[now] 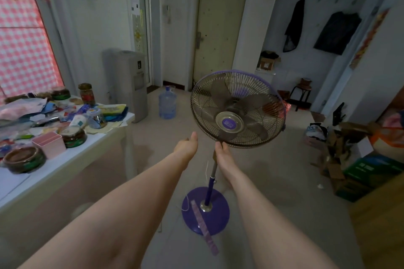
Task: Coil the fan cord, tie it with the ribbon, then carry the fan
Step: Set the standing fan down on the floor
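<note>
A purple standing fan (237, 109) with a wire cage stands on the floor in front of me on its round purple base (215, 217). A pale pink-purple ribbon (204, 226) lies flat across the base and onto the floor. A thin white cord (185, 205) trails from the pole down past the base's left side. My right hand (223, 155) is at the top of the pole just under the cage, fingers around it. My left hand (187, 145) hovers to the left of the pole, holding nothing, fingers apart.
A cluttered white table (72, 159) with jars and a pink box stands at my left. A water dispenser (129, 83) and a blue water jug (167, 103) are behind it. Cardboard boxes (341, 155) pile at the right. A closed door (218, 28) is ahead.
</note>
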